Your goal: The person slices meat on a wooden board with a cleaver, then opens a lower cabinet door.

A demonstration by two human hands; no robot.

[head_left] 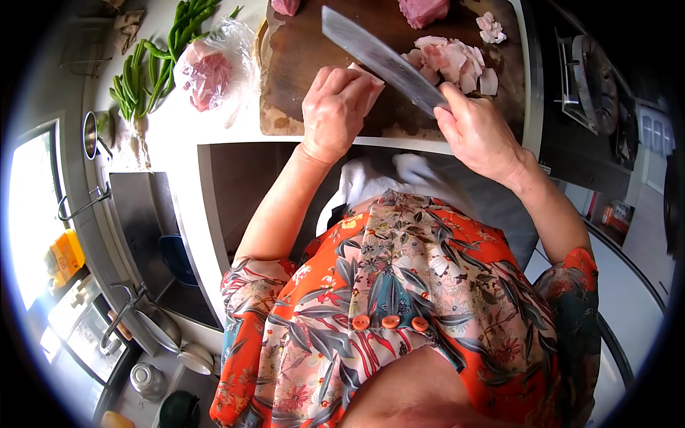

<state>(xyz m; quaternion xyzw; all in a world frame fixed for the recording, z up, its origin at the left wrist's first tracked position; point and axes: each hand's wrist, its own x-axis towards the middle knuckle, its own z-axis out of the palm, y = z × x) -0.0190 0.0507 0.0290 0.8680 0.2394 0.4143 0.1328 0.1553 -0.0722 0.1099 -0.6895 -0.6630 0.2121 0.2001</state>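
My right hand [485, 132] is closed around the grip of a cleaver [382, 60], whose broad blade slants up and to the left above a dark cutting board [300, 50]. Fingers curled, my left hand [334, 110] presses on a pale piece of meat [372, 89] at the board's near part, just left of the blade. Most of that piece is covered by the fingers. Beyond the blade lies a heap of sliced fatty meat [457, 63]. A small pile of pale bits [491, 27] and a larger pink chunk [424, 11] sit farther back.
Left of the board, a plastic bag of meat [207, 75] lies on the white counter [168, 143] beside green peppers [189, 21] and cut green stalks [132, 85]. A sink [153, 235] is at the left, a gas burner [596, 82] at the right.
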